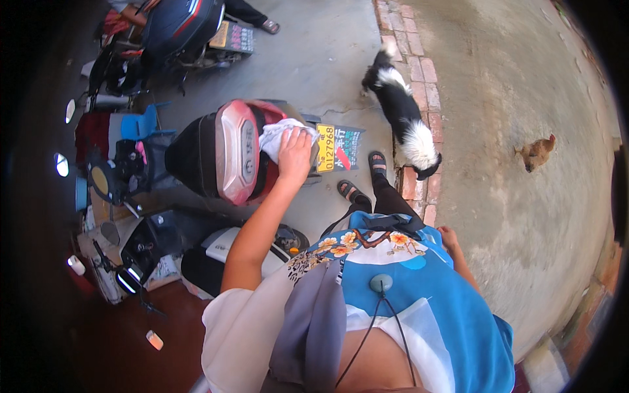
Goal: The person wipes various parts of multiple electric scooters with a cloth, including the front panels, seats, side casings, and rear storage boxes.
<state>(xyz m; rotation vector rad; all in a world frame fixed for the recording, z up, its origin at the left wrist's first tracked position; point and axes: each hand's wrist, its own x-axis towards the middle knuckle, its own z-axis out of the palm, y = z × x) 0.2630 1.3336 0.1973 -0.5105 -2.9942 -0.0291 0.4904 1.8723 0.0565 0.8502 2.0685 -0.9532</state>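
Observation:
My left hand (295, 152) presses a crumpled white cloth (275, 138) against the rear of a red electric scooter (263, 182), its fingers spread over the fabric. The cloth lies between the scooter's silver-and-red tail panel (235, 152) and its yellow licence plate (325, 147). A mud flap bearing writing (348, 140) hangs beside the plate. My right hand (447, 238) is low at my right side, next to my blue patterned top (422, 275). It is partly hidden, and nothing shows in it.
A black-and-white dog (403, 113) stands over the brick edging (426, 93) near my feet. A brown chicken (536, 152) is on the concrete to the right. A white-and-black scooter (223, 248) is close at left, a dark scooter (182, 29) farther off beside another person's sandalled foot (270, 26).

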